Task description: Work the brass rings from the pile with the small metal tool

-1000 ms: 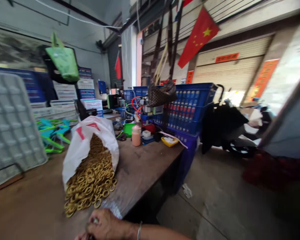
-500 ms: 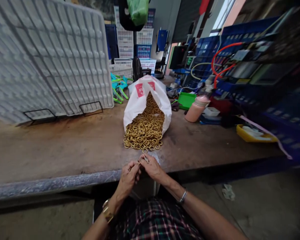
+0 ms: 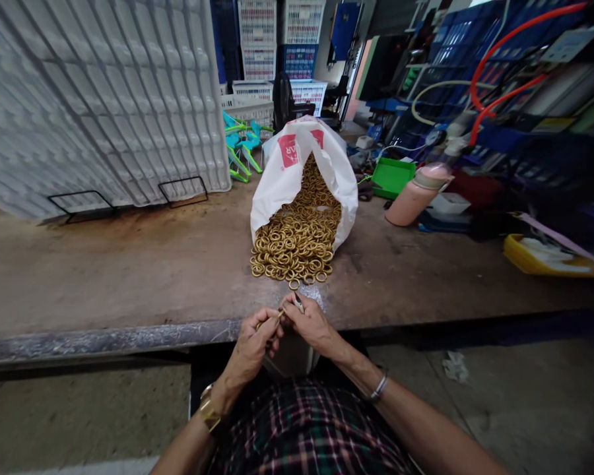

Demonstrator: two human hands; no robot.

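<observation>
Both hands meet just over the near edge of the table. My left hand (image 3: 253,340) is closed, pinching a brass-coloured ring (image 3: 280,314) between thumb and fingers. Against the ring's other side, my right hand (image 3: 311,324) is closed round a small knife-like tool (image 3: 299,303) with a dark tip; most of it is hidden in the fingers. Beyond them, a heap of brass-coloured rings (image 3: 297,244) spills from the mouth of a white plastic bag (image 3: 274,181) lying on the table. One loose ring (image 3: 294,284) lies at the heap's front.
White ribbed panels (image 3: 129,99) stand at the left in black wire holders (image 3: 183,191). Blue-green clips (image 3: 240,148) sit behind the bag. To the right are a green tray (image 3: 393,177), a pink bottle (image 3: 416,198) and a yellow tray (image 3: 549,257). Below my hands is a container (image 3: 292,359).
The camera view has tilted down and turned slightly left, so the bag and bench appear higher and larger. Both hands remain together at the ring, with little change in grip.
</observation>
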